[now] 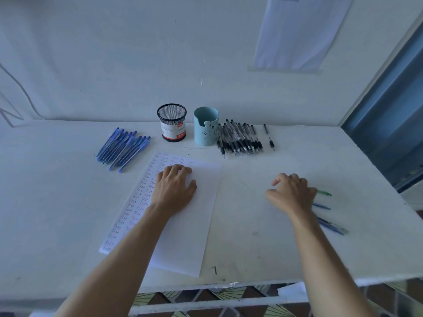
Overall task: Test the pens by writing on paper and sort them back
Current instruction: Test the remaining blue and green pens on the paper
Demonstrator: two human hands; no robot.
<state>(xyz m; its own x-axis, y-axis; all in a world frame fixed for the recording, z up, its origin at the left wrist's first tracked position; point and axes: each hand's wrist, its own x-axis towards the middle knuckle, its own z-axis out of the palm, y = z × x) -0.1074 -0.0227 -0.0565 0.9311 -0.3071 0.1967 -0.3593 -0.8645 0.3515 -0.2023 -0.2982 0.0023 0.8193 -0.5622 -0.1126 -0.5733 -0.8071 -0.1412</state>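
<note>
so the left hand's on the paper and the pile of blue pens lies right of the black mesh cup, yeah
Not quite. The head view shows the blue pens lying left of the black mesh cup, not right of it. The left hand does rest on the paper.

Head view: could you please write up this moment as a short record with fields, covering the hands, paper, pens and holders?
left hand: rests on the paper
right hand: over the loose pens; grip unclear
paper: handwritten words down its left side, the rest blank
blue pens: piled left of the mesh holder
black pens: piled right of the blue cup
holders: upright, side by side
loose pens: one green pen, others blue
</note>
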